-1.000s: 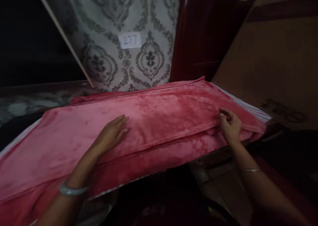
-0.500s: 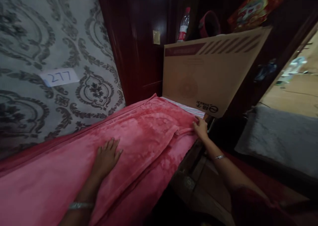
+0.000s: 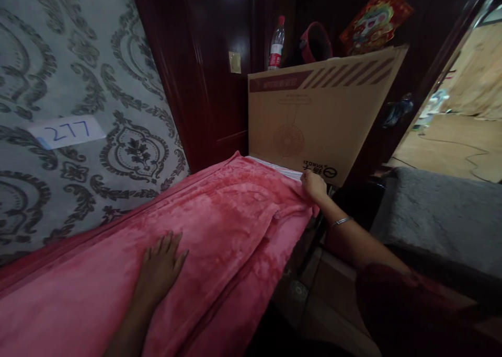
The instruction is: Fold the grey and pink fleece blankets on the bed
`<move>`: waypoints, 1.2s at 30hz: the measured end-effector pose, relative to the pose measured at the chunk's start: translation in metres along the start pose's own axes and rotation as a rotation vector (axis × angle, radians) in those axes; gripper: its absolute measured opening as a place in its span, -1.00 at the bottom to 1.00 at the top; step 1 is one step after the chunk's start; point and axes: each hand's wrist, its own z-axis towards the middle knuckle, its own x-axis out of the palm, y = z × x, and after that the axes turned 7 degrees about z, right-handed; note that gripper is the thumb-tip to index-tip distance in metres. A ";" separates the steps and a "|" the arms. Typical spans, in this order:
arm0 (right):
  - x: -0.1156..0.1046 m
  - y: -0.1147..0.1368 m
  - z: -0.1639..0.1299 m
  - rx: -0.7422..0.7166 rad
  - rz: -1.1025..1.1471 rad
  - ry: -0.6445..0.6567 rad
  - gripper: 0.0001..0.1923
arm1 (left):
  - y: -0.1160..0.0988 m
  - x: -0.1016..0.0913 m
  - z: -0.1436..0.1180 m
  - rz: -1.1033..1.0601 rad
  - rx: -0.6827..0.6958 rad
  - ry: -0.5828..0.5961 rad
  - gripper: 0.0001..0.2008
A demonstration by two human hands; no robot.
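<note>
- Left hand [image 3: 160,265] laid flat, fingers spread, palm down on the pink blanket [image 3: 219,226], near the middle of its folded top layer.
- Right hand [image 3: 312,183] stretched to the far right corner, fingers closed in a pinch on the blanket's edge, just beside the striped hem [image 3: 274,167].
- Pink blanket spread long from near left to far right, folded over itself, with a fold line running along the right side and a lower layer hanging off the near edge.
- Cardboard box [image 3: 317,116] upright at the far end, its lower edge touching or just beside the pinched corner; water bottle [image 3: 276,43] standing behind and above it.
- Patterned wall [image 3: 90,101] along the left with a paper label [image 3: 66,131] stuck on; grey cushion [image 3: 443,216] to the right, well apart.
- Risk, as judged: plush fabric likely slippery, so a pull at the corner could drag the top layer askew under the flat palm and spoil the fold.
- Risk, as judged: corner crowded against the box, so a sharp tug could nudge it or catch the hem beneath it.
- Dim light, so fine wrinkles hard to make out.
</note>
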 end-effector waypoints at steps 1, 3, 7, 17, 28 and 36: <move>-0.003 0.005 -0.001 -0.024 0.010 0.003 -0.61 | 0.000 -0.001 0.000 -0.006 -0.003 0.006 -0.44; -0.004 0.010 -0.005 -0.062 0.038 0.037 -0.61 | 0.000 -0.002 0.000 -0.015 -0.012 0.015 -0.44; 0.004 0.002 -0.016 -0.059 0.122 0.137 -0.57 | 0.001 -0.001 0.000 -0.026 -0.014 0.003 -0.45; -0.017 0.068 -0.062 -0.447 0.830 0.137 -0.51 | 0.004 0.006 0.000 -0.049 -0.015 -0.006 -0.43; 0.050 0.066 -0.082 -0.548 0.735 0.322 -0.70 | 0.004 0.003 -0.001 -0.036 -0.009 -0.019 -0.44; 0.070 0.063 -0.032 -0.618 0.518 0.392 -0.59 | 0.002 0.003 -0.001 -0.032 -0.029 0.018 -0.45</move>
